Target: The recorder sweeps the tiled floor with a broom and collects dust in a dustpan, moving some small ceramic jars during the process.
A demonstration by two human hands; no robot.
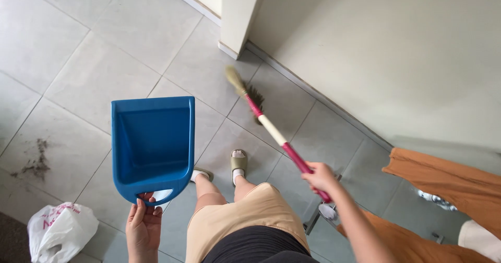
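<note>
The left hand (pixel 143 226) is gripping a blue dustpan (pixel 152 145) at lower left. The right hand (pixel 319 178) is clutching a pink-and-white broom (pixel 274 130) at centre.

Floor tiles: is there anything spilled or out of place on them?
Yes. A small heap of dark dirt lies loose on the grey floor at the left, above a crumpled white plastic bag. It is apart from the blue dustpan and the broom.
</note>
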